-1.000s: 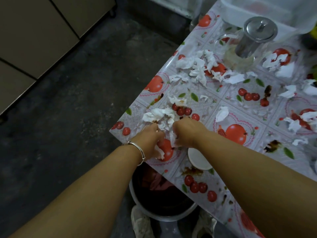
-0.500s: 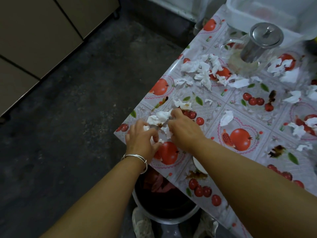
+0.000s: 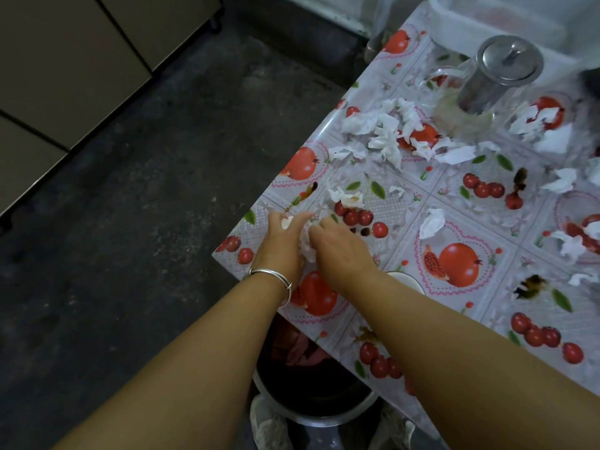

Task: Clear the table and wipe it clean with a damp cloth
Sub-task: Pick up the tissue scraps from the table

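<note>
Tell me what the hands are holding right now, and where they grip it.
Both hands gather one wad of crumpled tissue near the table corner: left hand on its left side, right hand on its right. Finger placement underneath is hidden.

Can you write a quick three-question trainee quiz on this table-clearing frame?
1. True or false: the metal basin stands on the floor below the table's near edge, not on the table.
2. What lies between the left hand and the right hand?
A. a damp cloth
B. crumpled tissue scraps
C. a spoon
3. Fill in: the glass teapot at the far end has a ____ metal lid.

Key
1. True: it sits under the corner, between the person's shoes.
2. B: both hands gather the scraps at the table's near corner.
3. Round: a shiny one with a knob.
</note>
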The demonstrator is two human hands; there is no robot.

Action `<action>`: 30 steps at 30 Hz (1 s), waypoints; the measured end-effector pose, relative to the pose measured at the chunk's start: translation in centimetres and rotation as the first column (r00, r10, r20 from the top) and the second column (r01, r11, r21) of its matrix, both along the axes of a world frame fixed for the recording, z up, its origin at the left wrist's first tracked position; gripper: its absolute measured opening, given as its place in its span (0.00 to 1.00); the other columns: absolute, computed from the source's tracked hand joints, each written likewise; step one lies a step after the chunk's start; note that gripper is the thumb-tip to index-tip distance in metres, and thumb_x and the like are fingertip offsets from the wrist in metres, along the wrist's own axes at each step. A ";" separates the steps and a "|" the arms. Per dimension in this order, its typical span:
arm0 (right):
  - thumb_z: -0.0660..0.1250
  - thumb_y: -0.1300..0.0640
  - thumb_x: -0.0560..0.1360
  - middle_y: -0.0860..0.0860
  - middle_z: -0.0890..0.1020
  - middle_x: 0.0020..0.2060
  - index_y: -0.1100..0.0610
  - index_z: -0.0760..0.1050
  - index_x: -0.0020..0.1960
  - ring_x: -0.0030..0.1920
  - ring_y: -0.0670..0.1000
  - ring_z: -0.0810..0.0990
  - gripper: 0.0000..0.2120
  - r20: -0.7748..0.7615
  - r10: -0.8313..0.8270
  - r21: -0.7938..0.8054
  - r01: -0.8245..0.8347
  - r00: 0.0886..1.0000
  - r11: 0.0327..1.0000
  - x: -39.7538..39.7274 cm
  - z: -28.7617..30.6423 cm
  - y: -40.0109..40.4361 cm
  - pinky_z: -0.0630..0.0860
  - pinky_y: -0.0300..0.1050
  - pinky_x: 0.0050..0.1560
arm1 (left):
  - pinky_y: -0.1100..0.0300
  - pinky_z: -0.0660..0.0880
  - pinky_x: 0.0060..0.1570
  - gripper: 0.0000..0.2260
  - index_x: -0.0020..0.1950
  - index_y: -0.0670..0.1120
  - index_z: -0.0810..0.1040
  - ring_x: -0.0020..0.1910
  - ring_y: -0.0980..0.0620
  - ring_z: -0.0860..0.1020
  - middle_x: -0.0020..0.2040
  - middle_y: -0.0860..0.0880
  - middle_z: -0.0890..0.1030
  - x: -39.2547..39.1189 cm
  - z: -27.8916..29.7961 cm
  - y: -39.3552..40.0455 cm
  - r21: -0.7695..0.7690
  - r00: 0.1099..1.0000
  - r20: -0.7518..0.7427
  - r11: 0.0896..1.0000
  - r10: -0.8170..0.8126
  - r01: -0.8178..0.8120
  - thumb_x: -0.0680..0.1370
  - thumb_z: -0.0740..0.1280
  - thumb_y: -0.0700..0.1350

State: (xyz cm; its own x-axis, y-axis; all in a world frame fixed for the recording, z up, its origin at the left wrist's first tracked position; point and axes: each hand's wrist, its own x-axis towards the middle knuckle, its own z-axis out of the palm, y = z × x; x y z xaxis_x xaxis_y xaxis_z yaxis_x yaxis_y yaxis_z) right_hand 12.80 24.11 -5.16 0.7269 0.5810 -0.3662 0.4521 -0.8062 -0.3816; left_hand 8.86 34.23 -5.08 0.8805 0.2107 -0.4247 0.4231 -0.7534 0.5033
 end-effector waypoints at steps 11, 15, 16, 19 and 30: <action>0.64 0.61 0.75 0.57 0.71 0.58 0.60 0.75 0.58 0.55 0.59 0.74 0.12 -0.171 -0.054 0.046 0.062 0.984 0.997 1.8 0.3 -1.7 0.72 0.48 0.50 | 0.53 0.69 0.50 0.04 0.50 0.40 0.72 0.51 0.42 0.73 0.56 0.41 0.72 1.3 -0.1 0.5 0.085 0.996 -0.019 0.992 0.092 -0.090 0.76 0.63 0.37; 0.62 0.62 0.74 0.58 0.77 0.55 0.58 0.74 0.60 0.55 0.59 0.76 0.14 -0.270 -0.118 0.074 0.143 0.955 0.987 3.2 1.4 -3.2 0.69 0.43 0.49 | 0.55 0.68 0.45 0.09 0.54 0.43 0.69 0.45 0.45 0.72 0.53 0.43 0.70 2.2 0.3 0.2 0.058 0.992 0.026 0.991 0.120 -0.121 0.76 0.59 0.33; 0.61 0.63 0.75 0.58 0.76 0.54 0.57 0.74 0.59 0.54 0.60 0.76 0.14 -0.284 -0.123 0.083 0.152 0.951 0.985 3.4 1.5 -3.7 0.69 0.42 0.48 | 0.56 0.70 0.46 0.12 0.56 0.44 0.69 0.45 0.45 0.73 0.53 0.44 0.68 2.3 0.3 0.1 0.051 0.992 0.030 0.991 0.125 -0.126 0.75 0.58 0.32; 0.58 0.66 0.75 0.57 0.75 0.48 0.58 0.77 0.55 0.50 0.60 0.77 0.14 -0.348 -0.135 0.088 0.176 0.928 0.981 3.9 1.7 -4.8 0.69 0.41 0.46 | 0.54 0.73 0.50 0.15 0.54 0.43 0.73 0.45 0.43 0.73 0.54 0.45 0.66 2.7 0.1 -0.4 0.000 0.992 0.037 0.993 0.122 -0.122 0.73 0.58 0.28; 0.66 0.40 0.73 0.50 0.73 0.31 0.54 0.68 0.31 0.40 0.55 0.75 0.20 -0.202 -0.183 -0.085 0.168 0.962 0.982 5.1 1.0 -8.2 0.65 0.42 0.34 | 0.48 0.71 0.59 0.21 0.55 0.39 0.70 0.54 0.41 0.74 0.61 0.42 0.64 6.5 -0.2 -3.2 0.032 0.967 0.086 0.969 0.241 -0.245 0.72 0.69 0.53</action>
State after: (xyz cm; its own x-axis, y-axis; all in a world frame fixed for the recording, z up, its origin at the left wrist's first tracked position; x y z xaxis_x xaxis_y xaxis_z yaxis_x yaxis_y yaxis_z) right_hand 17.87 15.86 -4.13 0.7188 0.4203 -0.5538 0.2174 -0.8925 -0.3952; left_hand 15.39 31.01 -5.25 0.8317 0.4386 -0.3404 0.5552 -0.6541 0.5137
